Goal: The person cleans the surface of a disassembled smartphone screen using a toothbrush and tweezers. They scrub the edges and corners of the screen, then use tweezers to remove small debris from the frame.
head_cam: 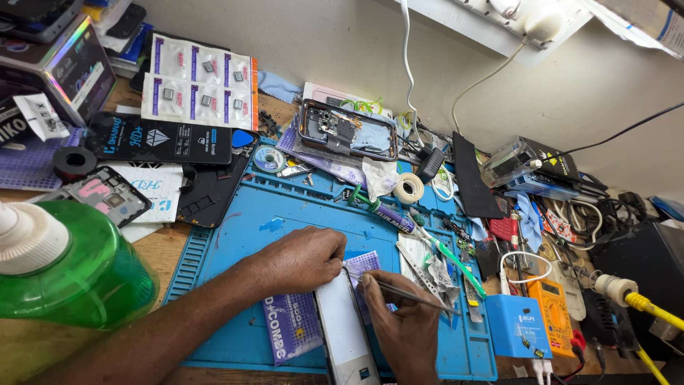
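Observation:
My left hand (303,258) rests on a blue work mat (242,235), its fingertips pressed against the top end of a white phone (345,328) that lies lengthwise near the front edge. My right hand (402,324) holds thin metal tweezers (420,298); the tip end by my fingers sits at the phone's upper right corner and the other end points right. A purple card (292,328) lies under the phone, and a small purple patterned sheet (365,260) lies just beyond it.
A green bottle (68,267) stands at the front left. An opened phone (347,130) and black back covers (160,140) lie at the back. A tape roll (408,188), toothbrush (449,258), orange multimeter (554,306) and blue box (516,326) crowd the right side among cables.

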